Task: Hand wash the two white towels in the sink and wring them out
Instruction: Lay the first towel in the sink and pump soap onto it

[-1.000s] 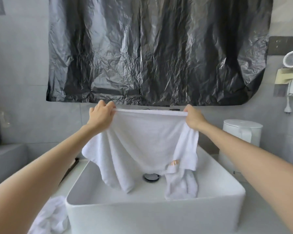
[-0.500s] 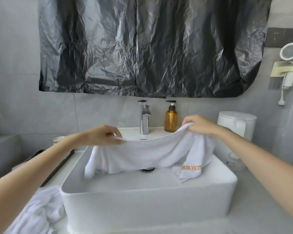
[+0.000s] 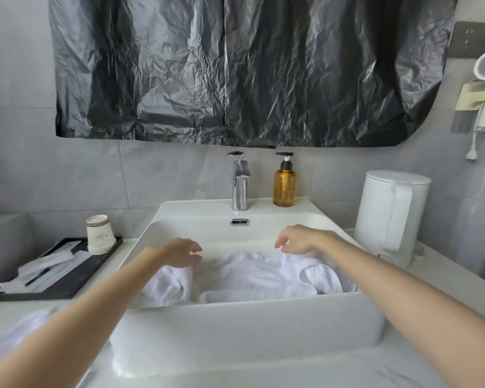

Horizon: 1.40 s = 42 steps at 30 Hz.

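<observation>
While two hands [image 3: 177,252] [image 3: 300,239] hover, one towel [image 3: 252,278] in sink [image 3: 235,326] — second towel [image 3: 14,334] outside.

Bare left hand [image 3: 179,252], bare right hand [image 3: 300,240]; forearms bare up to frame edge.

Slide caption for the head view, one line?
Left hand and right hand, open, over a white towel lying in the sink; second towel on the counter.

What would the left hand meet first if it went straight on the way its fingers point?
Probably the white towel in the sink: the left hand points inward and slightly down; depth is unclear.
</observation>
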Available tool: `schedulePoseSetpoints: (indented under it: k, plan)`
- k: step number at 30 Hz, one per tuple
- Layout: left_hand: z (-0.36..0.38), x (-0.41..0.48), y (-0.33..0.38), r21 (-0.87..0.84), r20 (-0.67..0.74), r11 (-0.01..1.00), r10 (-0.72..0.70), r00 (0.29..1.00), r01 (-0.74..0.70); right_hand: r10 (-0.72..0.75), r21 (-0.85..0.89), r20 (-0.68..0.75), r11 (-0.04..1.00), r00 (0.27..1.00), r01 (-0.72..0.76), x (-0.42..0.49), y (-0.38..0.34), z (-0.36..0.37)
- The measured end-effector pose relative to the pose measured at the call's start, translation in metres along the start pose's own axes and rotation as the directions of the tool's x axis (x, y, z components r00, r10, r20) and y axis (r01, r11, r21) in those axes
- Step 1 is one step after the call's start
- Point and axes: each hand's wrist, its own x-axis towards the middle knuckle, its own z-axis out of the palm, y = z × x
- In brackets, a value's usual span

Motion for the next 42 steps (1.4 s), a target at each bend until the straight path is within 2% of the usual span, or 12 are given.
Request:
schedulePoseSetpoints:
  k: [4, 8, 10, 12, 14, 16, 21, 24, 27, 30, 35, 42]
  plan:
    - [0.013, 0.024, 0.005, 0.147, 0.013, 0.989, -0.016, 1.000, 0.014, 0.071, -0.164, 0.016, 0.984, 0.997, -0.067, 0.024, 0.004, 0.022]
    - [0.017, 0.032, 0.004, 0.209, -0.028, 0.978, 0.031, 0.999, -0.024, 0.013, -0.289, -0.054, 0.957, 0.998, -0.028, 0.033, 0.008, 0.029]
    - [0.016, 0.030, 0.002, 0.241, -0.031, 0.970, 0.034, 0.999, -0.025, -0.018, -0.272, -0.101, 0.962, 0.995, -0.010, 0.031, 0.009, 0.023]
    - [0.006, 0.027, -0.002, 0.170, -0.123, 0.985, 0.031, 0.992, -0.010, -0.039, -0.196, -0.187, 0.981, 0.982, 0.002, 0.022, 0.009, 0.007]
    - [-0.017, 0.023, -0.007, -0.041, -0.308, 0.998, 0.028, 0.951, -0.043, -0.040, -0.102, -0.295, 0.995, 0.955, 0.010, 0.008, 0.010, -0.019]
    - [-0.048, 0.016, -0.013, -0.190, -0.488, 0.975, 0.009, 0.873, -0.117, -0.033, 0.003, -0.406, 0.999, 0.913, 0.038, -0.005, 0.011, -0.048]
    - [-0.127, -0.010, -0.008, -0.246, -0.699, 0.942, -0.010, 0.715, -0.227, 0.074, 0.355, -0.675, 0.905, 0.734, 0.235, -0.035, -0.001, -0.116]
    - [-0.148, -0.024, 0.001, -0.308, -0.745, 0.908, -0.046, 0.665, -0.283, 0.090, 0.296, -0.806, 0.917, 0.585, 0.267, -0.046, -0.014, -0.135]
    - [-0.141, -0.027, 0.002, -0.384, -0.710, 0.866, -0.056, 0.701, -0.320, 0.098, 0.193, -0.856, 0.971, 0.508, 0.138, -0.052, -0.016, -0.130]
    - [-0.110, -0.022, -0.001, -0.441, -0.642, 0.818, 0.001, 0.767, -0.370, 0.168, 0.258, -0.826, 0.961, 0.538, 0.097, -0.051, -0.011, -0.104]
    - [-0.063, -0.008, 0.002, -0.608, -0.543, 0.705, -0.034, 0.839, -0.365, 0.254, 0.348, -0.794, 0.935, 0.553, 0.070, -0.029, 0.006, -0.064]
    - [-0.040, 0.037, 0.015, -0.652, -0.492, 0.711, -0.133, 0.860, -0.263, 0.379, 0.613, -0.468, 0.790, 0.799, -0.016, 0.033, 0.031, -0.037]
